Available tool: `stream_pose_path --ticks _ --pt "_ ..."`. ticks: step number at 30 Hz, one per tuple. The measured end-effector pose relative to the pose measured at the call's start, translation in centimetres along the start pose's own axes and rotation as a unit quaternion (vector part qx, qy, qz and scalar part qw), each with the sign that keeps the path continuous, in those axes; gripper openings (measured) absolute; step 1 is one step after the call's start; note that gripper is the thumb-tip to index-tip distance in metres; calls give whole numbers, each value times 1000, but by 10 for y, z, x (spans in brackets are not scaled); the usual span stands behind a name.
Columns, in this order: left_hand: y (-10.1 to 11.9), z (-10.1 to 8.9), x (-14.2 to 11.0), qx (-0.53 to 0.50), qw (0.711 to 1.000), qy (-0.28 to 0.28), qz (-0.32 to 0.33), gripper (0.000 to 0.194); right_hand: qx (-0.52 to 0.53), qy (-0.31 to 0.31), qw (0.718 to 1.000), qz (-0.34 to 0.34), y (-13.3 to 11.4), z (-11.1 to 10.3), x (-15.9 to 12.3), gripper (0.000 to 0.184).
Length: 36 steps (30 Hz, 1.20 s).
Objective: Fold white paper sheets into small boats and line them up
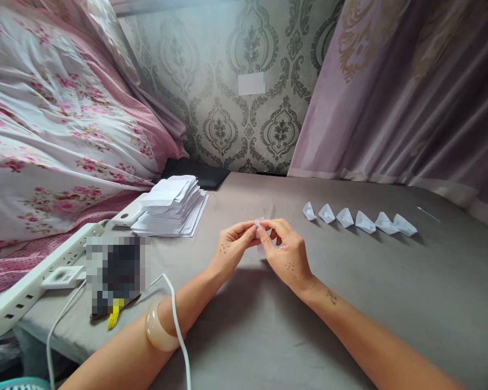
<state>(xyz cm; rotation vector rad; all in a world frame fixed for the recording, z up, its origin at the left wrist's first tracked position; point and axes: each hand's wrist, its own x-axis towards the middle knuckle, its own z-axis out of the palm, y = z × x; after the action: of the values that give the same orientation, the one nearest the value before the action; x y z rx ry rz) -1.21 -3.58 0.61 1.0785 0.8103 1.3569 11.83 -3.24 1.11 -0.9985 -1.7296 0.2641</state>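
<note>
Both my hands meet over the middle of the grey surface point(350, 303). My left hand point(232, 244) and my right hand point(284, 250) each pinch the same small piece of white paper point(261, 223), held a little above the cloth. Most of that paper is hidden by my fingers. To the right lies a row of several small folded white paper boats point(360, 219). A stack of white paper sheets point(171, 207) sits to the left of my hands. A pale bangle point(158, 330) is on my left wrist.
A white power strip point(32, 279) with a plug and a white cable point(179, 330) runs along the left edge, next to a blurred dark object point(116, 276). Floral bedding point(57, 130) piles up at left. A dark flat item point(203, 173) lies by the patterned wall; curtains point(410, 97) hang at right.
</note>
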Motion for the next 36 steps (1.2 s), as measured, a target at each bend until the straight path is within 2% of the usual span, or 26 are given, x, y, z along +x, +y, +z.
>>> stream_pose_path --ticks 6,13,19,24,28,33,36 --pt "1 3 0 3 1000 9 1 30 -13 11 1000 -1 2 2 -1 9" --pt "5 -1 -2 -26 1000 -3 2 26 -84 -5 992 -93 7 -1 -5 14" --pt "12 -5 1 -10 999 21 -42 21 -166 -51 969 -178 9 -2 -10 23" --pt "12 -4 1 -9 997 55 -55 18 -189 -68 958 -205 9 -2 -11 27" --pt "11 -2 0 4 996 81 -27 18 -175 -58 965 -188 6 0 -12 25" --pt "12 3 -2 42 995 93 -17 22 -105 -46 989 -93 1 3 -11 20" --pt "11 3 -2 48 996 77 -5 25 -79 -48 995 -43 0 4 -9 19"
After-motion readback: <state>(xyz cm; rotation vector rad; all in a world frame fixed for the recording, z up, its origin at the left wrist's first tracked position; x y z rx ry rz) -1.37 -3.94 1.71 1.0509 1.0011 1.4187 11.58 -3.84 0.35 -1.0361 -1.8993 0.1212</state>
